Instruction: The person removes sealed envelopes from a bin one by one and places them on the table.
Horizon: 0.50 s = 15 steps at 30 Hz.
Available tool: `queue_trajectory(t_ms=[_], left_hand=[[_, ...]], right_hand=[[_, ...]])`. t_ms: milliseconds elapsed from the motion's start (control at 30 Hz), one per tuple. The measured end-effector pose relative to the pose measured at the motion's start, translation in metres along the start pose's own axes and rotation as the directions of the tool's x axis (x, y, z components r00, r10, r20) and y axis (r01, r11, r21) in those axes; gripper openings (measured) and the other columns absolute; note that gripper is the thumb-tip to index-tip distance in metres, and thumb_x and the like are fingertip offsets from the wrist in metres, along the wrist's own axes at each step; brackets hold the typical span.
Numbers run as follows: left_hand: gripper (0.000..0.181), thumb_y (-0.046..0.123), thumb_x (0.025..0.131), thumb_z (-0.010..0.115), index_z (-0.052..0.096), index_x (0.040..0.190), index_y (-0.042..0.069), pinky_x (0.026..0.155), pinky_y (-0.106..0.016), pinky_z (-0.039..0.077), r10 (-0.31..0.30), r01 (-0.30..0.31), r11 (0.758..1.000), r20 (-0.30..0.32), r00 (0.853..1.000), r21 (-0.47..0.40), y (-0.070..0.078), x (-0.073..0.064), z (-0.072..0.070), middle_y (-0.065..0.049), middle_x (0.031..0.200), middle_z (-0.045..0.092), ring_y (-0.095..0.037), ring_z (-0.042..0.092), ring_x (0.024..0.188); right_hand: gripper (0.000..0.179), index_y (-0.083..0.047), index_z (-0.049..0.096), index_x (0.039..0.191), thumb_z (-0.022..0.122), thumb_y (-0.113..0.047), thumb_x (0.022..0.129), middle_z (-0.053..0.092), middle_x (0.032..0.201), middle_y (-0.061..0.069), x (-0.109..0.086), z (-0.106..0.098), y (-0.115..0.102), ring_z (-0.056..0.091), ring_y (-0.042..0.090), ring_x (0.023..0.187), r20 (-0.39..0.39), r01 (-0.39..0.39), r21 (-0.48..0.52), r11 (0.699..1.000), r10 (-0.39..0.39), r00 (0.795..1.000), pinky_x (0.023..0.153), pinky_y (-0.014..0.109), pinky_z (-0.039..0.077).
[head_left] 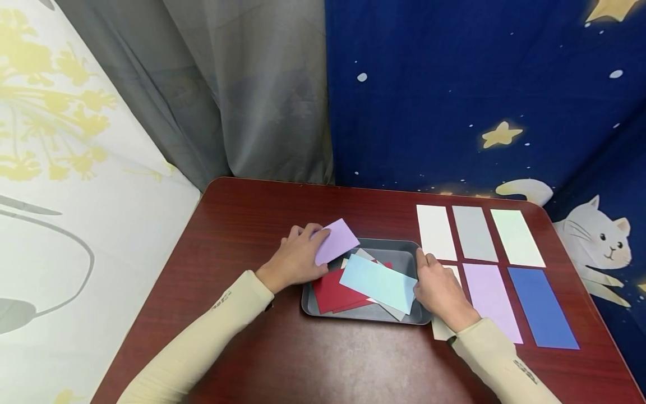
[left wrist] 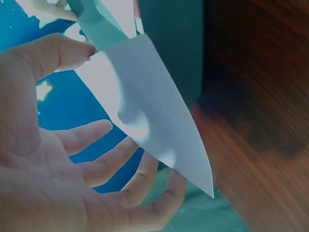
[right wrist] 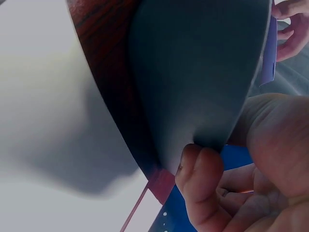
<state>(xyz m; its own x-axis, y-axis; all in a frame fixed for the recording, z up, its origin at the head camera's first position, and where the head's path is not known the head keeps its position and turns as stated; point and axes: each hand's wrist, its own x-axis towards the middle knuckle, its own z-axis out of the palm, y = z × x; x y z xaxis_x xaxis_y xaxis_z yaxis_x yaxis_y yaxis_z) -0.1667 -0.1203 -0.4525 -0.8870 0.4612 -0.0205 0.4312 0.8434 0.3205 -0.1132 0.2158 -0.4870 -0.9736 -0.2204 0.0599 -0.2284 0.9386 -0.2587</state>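
Note:
My left hand (head_left: pixel 301 255) holds a lilac paper card (head_left: pixel 339 242) by its edges, over the upper left corner of a dark grey tray (head_left: pixel 364 319). In the left wrist view the thumb is at one edge of that card (left wrist: pixel 145 92) and the fingertips are along another. At the tray's right end, my right hand (head_left: pixel 440 286) grips the rim; in the right wrist view its curled fingers (right wrist: pixel 200 169) press against the tray's outer wall (right wrist: pixel 193 77). Inside the tray, a light blue card (head_left: pixel 378 283) lies over red cards (head_left: pixel 333 289) and partly hidden pale ones.
Two rows of cards lie to the right: white (head_left: pixel 436 233), grey (head_left: pixel 475 234) and pale green (head_left: pixel 518 238) behind, then a cream card (head_left: pixel 442 331) partly under the right hand, lilac (head_left: pixel 493 303) and blue (head_left: pixel 543 307). Curtains (head_left: pixel 272 90) hang behind the reddish-brown table (head_left: pixel 282 359).

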Motion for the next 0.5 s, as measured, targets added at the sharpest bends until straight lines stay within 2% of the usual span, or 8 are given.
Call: queue_trajectory(t_ms=[200, 500], left_hand=[[0.079, 0.034, 0.092, 0.079, 0.053, 0.161, 0.007, 0.095, -0.059, 0.055, -0.040, 0.038, 0.999, -0.033, 0.999, -0.033, -0.016, 0.004, -0.003, -0.016, 0.158, 0.050, -0.043, 0.052, 0.129], [0.081, 0.039, 0.094, 0.075, 0.049, 0.163, 0.006, 0.096, -0.056, 0.058, -0.145, 0.140, 0.986, -0.055, 0.988, -0.087, -0.042, 0.013, -0.002, -0.021, 0.157, 0.049, -0.045, 0.052, 0.129]], right_hand=[[0.074, 0.023, 0.049, 0.147, 0.075, 0.007, 0.081, 0.064, 0.123, 0.038, -0.001, -0.001, 0.000, 0.063, 0.037, 0.060, -0.008, 0.003, -0.001, 1.000, -0.003, 1.000, 0.058, 0.050, 0.057], [0.074, 0.023, 0.049, 0.147, 0.075, 0.007, 0.081, 0.064, 0.122, 0.038, -0.001, -0.001, -0.001, 0.064, 0.039, 0.062, -0.003, -0.001, 0.000, 1.000, 0.001, 1.000, 0.060, 0.051, 0.057]])
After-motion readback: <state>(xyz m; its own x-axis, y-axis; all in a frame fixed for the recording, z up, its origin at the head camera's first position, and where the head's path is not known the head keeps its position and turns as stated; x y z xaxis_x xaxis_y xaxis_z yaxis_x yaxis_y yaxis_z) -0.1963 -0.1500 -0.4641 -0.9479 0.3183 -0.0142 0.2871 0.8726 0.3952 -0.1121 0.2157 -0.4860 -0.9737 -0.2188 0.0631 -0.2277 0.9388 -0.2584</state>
